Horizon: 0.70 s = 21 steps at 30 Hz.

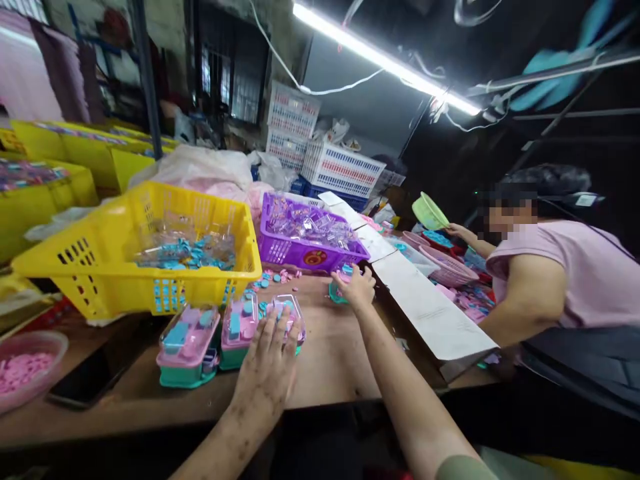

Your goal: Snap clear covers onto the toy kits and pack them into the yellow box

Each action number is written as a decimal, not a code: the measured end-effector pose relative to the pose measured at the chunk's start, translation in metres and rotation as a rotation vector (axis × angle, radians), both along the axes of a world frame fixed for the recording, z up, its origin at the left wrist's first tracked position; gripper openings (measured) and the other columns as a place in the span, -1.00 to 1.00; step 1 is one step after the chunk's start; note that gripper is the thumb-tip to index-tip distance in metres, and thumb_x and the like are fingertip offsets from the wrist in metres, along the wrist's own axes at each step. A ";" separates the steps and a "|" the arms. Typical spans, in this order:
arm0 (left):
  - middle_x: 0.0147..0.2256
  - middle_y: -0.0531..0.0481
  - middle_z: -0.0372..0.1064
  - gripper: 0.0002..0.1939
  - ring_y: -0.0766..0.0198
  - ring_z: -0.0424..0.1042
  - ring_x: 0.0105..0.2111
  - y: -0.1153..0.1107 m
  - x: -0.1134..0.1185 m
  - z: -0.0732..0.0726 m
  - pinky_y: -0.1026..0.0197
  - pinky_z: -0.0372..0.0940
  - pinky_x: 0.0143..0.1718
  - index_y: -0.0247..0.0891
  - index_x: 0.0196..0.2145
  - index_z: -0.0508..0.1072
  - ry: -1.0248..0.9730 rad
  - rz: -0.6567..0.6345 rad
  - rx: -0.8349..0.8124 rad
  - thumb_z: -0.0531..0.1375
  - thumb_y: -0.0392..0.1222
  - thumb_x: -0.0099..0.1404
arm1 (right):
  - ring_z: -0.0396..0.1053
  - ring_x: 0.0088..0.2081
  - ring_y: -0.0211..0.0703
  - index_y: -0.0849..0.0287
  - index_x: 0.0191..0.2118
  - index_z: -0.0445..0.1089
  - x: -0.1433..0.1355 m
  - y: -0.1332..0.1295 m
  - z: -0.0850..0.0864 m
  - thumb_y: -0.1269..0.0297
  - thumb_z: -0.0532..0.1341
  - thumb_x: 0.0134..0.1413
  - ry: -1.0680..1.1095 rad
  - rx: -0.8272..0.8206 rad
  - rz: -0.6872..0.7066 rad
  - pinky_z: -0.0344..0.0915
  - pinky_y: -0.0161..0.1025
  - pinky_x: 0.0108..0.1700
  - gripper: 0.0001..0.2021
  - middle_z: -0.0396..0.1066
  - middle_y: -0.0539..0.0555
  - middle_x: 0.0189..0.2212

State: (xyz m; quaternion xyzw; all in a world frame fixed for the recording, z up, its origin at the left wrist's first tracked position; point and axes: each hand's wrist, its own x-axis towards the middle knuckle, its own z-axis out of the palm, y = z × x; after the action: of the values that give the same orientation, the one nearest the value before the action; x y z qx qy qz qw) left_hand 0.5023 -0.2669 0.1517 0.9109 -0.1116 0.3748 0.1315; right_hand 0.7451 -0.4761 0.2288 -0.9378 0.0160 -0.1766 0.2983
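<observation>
My left hand [270,350] lies with its fingers stretched out over a small toy case [296,312] with a clear lid and pink and blue pieces inside. Just left of it are another such case [236,333] and a pink-and-teal case [189,340], in a row on the table. Farther out, my right hand [359,288] has its fingers curled round a small teal-bottomed case [338,292] in front of the purple basket. The fingers partly cover that case.
A yellow basket [125,280] holds clear and blue parts; the purple basket [275,250] holds clear plastic parts. Loose pieces [265,280] lie between them. A phone [83,380] and pink tub [55,347] are at left. Right of a white board [425,300], a person [580,280] holds a green basket [430,212].
</observation>
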 end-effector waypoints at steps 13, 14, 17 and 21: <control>0.68 -0.44 -0.12 0.39 -0.40 0.00 0.66 -0.051 0.006 -0.041 -0.45 0.33 0.52 -0.15 0.72 -0.33 0.259 -0.504 -0.309 0.38 -0.45 0.17 | 0.15 0.64 0.32 -0.13 0.70 0.07 -0.030 -0.111 0.017 -0.16 0.63 0.14 0.185 -0.110 1.055 0.24 0.36 0.57 0.16 0.13 0.30 0.65; 0.69 -0.41 -0.18 0.39 -0.39 -0.07 0.67 -0.055 0.012 -0.041 -0.47 0.30 0.53 -0.12 0.73 -0.37 0.251 -0.496 -0.310 0.37 -0.47 0.20 | 0.25 0.59 0.27 -0.12 0.67 0.12 -0.020 -0.113 0.028 -0.16 0.51 0.32 0.146 -0.110 1.015 0.37 0.34 0.50 -0.03 0.22 0.29 0.61; 0.71 -0.32 -0.23 0.34 -0.36 -0.09 0.68 -0.062 0.027 -0.044 -0.47 0.29 0.54 0.01 0.73 -0.29 0.224 -0.498 -0.305 0.37 -0.52 0.27 | 0.57 0.31 0.15 0.01 0.56 0.31 0.040 -0.106 0.060 -0.01 0.23 0.57 -0.018 -0.227 0.744 0.64 0.17 0.20 -0.41 0.49 0.31 0.37; 0.70 -0.37 -0.22 0.37 -0.37 -0.06 0.67 -0.065 0.036 -0.059 -0.41 0.29 0.55 -0.01 0.74 -0.26 0.209 -0.479 -0.388 0.40 -0.55 0.24 | 0.38 0.43 0.30 0.18 0.44 0.43 0.139 -0.080 0.082 0.30 0.34 0.31 -0.184 -0.433 0.497 0.35 0.32 0.48 -0.39 0.42 0.38 0.41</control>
State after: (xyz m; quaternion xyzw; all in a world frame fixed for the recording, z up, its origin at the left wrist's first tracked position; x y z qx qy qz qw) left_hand 0.5383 -0.3316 0.0928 0.8502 -0.2353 0.2519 0.3979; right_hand 0.8841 -0.5558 0.3109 -0.9347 -0.2780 -0.1818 0.1263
